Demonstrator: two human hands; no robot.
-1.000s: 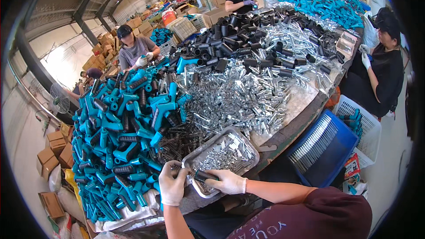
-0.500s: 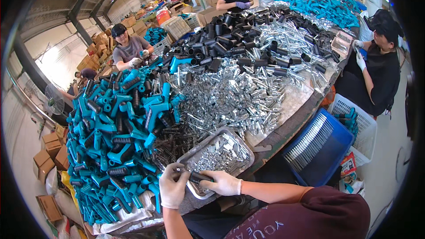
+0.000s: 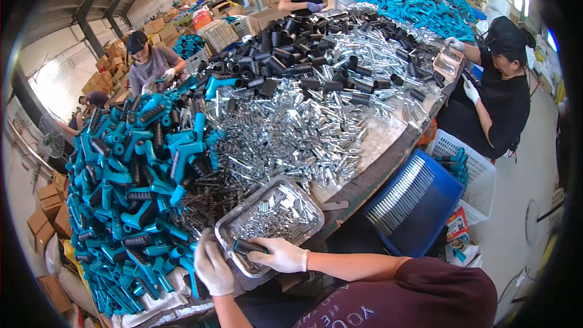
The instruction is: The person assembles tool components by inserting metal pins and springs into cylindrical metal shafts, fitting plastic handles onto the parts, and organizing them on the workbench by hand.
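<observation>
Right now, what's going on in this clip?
The gloved right hand holds a dark tube over a tray of small silver parts. The gloved left hand is beside the tray, near piled teal handles; whether it holds anything is unclear. On the right, a co-worker has one hand at another tray.

- White-gloved right hand (image 3: 280,255) grips a dark cylindrical part (image 3: 248,246) over a silvery rectangular metal tray (image 3: 228,225)
- White-gloved left hand (image 3: 214,267) near heaped turquoise pistol-shaped housings (image 3: 189,147)

Left grip (image 3: 214,264) near curled right grip (image 3: 279,255)
</observation>
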